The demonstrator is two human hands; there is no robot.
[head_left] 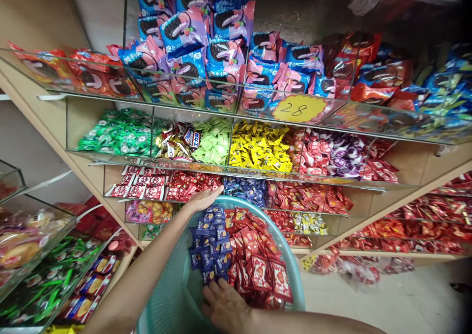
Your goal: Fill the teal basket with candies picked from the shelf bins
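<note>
A teal plastic basket (280, 221) stands tilted in front of the shelves. Inside it, dark blue candy packets (210, 245) lie on the left and red candy packets (254, 245) on the right. My left hand (204, 200) grips the basket's far left rim, its fingers partly hidden there. Down in the basket, my right hand (226, 304) touches the lower edge of the blue packets. Its fingers are slightly bent and apart, with nothing seen held in them.
Ahead, a clear-walled shelf bin of similar dark blue packets (245, 190) sits near the rim. Yellow candies (260, 147) and Oreo packs (184, 32) fill upper shelves. A yellow price tag (302, 107) reads 28. Side shelves hold green packets (47, 280) at left.
</note>
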